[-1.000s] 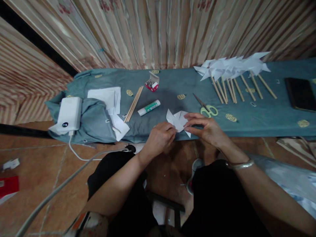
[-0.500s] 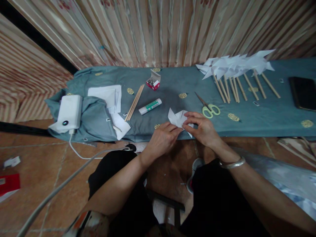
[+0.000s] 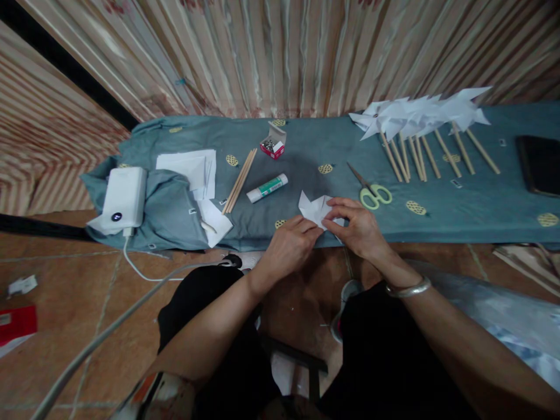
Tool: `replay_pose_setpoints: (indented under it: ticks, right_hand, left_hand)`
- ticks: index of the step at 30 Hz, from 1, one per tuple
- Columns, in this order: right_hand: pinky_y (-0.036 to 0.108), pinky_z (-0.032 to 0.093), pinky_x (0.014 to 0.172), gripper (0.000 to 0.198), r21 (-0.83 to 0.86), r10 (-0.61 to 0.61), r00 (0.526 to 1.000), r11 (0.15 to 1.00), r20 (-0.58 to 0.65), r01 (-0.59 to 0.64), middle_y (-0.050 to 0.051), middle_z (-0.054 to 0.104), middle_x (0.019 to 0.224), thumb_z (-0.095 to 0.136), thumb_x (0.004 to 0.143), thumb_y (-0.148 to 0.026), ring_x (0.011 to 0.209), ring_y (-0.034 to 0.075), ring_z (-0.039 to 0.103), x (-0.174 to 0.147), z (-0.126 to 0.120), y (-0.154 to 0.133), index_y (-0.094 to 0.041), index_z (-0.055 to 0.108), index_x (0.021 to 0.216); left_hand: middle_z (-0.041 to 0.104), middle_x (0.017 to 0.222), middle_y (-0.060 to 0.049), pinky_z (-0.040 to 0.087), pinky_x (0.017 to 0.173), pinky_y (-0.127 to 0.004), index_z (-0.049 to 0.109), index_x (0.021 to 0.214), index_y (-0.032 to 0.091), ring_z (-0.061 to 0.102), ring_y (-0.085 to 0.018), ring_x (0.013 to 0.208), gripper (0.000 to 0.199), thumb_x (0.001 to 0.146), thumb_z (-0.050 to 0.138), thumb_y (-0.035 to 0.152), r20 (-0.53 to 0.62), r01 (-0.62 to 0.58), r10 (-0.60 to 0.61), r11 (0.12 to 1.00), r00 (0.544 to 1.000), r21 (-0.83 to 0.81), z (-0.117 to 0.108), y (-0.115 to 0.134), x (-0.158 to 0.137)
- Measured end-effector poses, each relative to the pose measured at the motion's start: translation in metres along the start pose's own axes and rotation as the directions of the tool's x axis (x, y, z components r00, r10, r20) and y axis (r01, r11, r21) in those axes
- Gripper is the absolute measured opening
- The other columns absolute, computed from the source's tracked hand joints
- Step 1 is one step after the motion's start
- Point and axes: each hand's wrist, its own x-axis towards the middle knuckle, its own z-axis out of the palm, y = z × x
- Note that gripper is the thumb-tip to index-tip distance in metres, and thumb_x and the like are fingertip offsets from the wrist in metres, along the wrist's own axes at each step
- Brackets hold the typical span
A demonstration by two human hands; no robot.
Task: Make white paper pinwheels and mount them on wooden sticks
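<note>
A white paper pinwheel [image 3: 311,205], partly folded and without a stick, lies at the front edge of the cloth-covered bench. My left hand [image 3: 294,242] is closed, its fingertips pressing the near left edge of the paper. Thumb and fingers of my right hand [image 3: 353,224] pinch the paper from the right side; the fingers hide part of it. Just beyond my right hand lie the green-handled scissors [image 3: 371,191], blades apart. A glue stick [image 3: 267,188] rests to the left of the paper, beyond my left hand.
Several finished pinwheels [image 3: 420,116] on sticks lie at the back right, near a dark phone [image 3: 542,165]. Loose wooden sticks [image 3: 239,182], an open red box of pins [image 3: 273,143], white paper sheets [image 3: 192,166] and a white power bank [image 3: 124,198] with a cable are on the left.
Both hands stay on the paper pinwheel with almost the same hold. The whole view has shifted very slightly; nothing else has visibly moved.
</note>
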Motion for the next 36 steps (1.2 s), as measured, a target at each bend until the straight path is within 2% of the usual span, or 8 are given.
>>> replay_pose_setpoints:
  ticks: [25, 32, 36]
  right_hand:
    - [0.045, 0.048, 0.093, 0.004, -0.007, 0.005, 1.0, 1.0, -0.008, -0.005, 0.006, 0.069, 0.109, 0.066, 0.076, -0.022, 0.104, 0.026, 0.063, -0.0008, -0.001, -0.0029, -0.024, 0.066, 0.072]
    - [0.047, 0.048, 0.095, 0.005, 0.017, 0.008, 1.0, 1.0, -0.006, -0.008, 0.007, 0.067, 0.114, 0.064, 0.078, -0.024, 0.108, 0.027, 0.061, -0.0028, -0.0006, -0.0023, -0.025, 0.069, 0.081]
    - [0.047, 0.048, 0.096, 0.01, 0.014, -0.033, 0.999, 0.999, -0.016, 0.033, 0.008, 0.066, 0.114, 0.062, 0.08, -0.022, 0.11, 0.027, 0.06, -0.0044, 0.0004, -0.0024, -0.025, 0.071, 0.085]
  left_hand:
    - [0.068, 0.1, -0.008, 0.054, 0.082, -0.032, 0.066, 0.104, 0.013, 0.059, -0.02, 0.098, 0.02, 0.091, 0.051, 0.014, 0.008, 0.002, -0.002, 1.0, 1.0, -0.03, -0.0003, 0.0002, 0.0009]
    - [0.068, 0.1, -0.008, 0.054, 0.082, -0.033, 0.066, 0.103, 0.014, 0.059, -0.02, 0.097, 0.019, 0.09, 0.052, 0.014, 0.019, 0.009, -0.008, 0.999, 1.0, -0.031, -0.0008, 0.0004, 0.0009]
    - [0.069, 0.099, -0.007, 0.054, 0.083, -0.033, 0.066, 0.101, 0.013, 0.059, -0.02, 0.096, 0.019, 0.091, 0.05, 0.014, 0.002, 0.004, -0.004, 1.0, 1.0, -0.029, -0.0006, 0.001, 0.0008]
